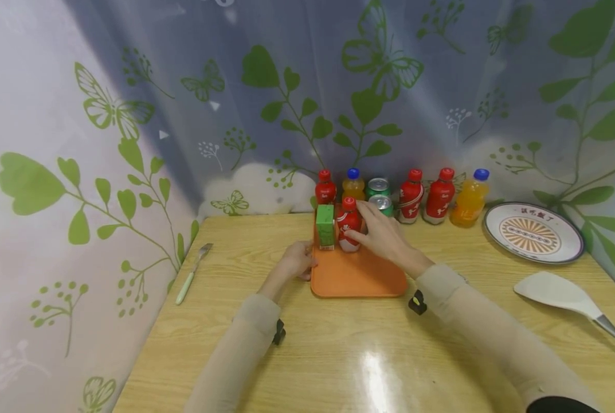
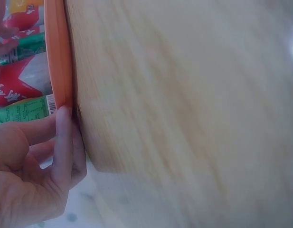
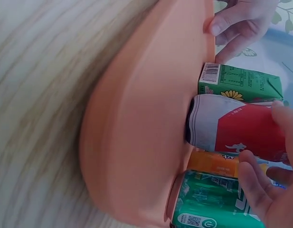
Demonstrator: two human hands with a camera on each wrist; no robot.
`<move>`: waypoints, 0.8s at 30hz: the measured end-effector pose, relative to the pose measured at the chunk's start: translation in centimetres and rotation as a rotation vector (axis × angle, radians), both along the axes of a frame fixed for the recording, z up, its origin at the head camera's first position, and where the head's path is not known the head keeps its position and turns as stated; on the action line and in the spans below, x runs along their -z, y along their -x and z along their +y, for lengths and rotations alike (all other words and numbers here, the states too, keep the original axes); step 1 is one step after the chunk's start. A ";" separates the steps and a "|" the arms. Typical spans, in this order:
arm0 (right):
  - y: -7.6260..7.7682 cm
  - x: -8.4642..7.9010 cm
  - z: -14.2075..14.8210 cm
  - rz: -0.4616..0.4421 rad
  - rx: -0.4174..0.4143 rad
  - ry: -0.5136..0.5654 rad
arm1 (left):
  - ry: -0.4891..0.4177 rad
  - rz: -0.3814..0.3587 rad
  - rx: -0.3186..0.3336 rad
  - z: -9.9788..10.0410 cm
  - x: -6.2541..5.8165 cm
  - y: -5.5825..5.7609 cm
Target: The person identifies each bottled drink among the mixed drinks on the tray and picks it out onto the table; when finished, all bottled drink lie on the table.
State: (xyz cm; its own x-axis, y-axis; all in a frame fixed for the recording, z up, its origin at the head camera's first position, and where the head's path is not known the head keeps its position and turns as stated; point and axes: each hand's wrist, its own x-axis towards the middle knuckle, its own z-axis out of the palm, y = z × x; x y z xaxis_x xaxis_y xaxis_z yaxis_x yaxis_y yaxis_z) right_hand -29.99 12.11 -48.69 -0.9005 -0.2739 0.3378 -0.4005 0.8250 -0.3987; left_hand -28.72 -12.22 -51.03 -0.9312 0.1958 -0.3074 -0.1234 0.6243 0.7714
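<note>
My left hand [image 1: 293, 261] pinches the left rim of an orange tray [image 1: 357, 278], thumb and fingertips at its edge in the left wrist view. On the tray, my right hand [image 1: 384, 234] holds a red bottle [image 3: 253, 124] with a white lower part, its thumb and fingers on either side of it. The bottle stands upright beside a green drink carton [image 1: 325, 228]. Close behind and to the right are green cans [image 3: 208, 202]. A second red bottle [image 1: 325, 188] and an orange juice bottle [image 1: 352, 186] with a blue cap stand at the back.
Two more red bottles [image 1: 411, 198] and another orange juice bottle [image 1: 470, 199] line the back edge. A patterned plate [image 1: 534, 232] and a white spatula [image 1: 557, 292] lie at the right. A fork [image 1: 192, 274] with a pale green handle lies at the left, near the curtain.
</note>
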 end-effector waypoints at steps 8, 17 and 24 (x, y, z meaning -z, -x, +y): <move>-0.1 0.2 -0.1 -0.016 0.039 0.116 | 0.001 0.001 -0.006 0.0 0.0 0.0; -0.4 0.3 -0.4 -0.020 -0.022 0.279 | -0.021 -0.006 0.009 -0.1 0.0 -0.1; -0.9 0.1 -0.7 -0.087 -0.049 0.387 | -0.039 0.000 0.004 -0.3 0.0 -0.1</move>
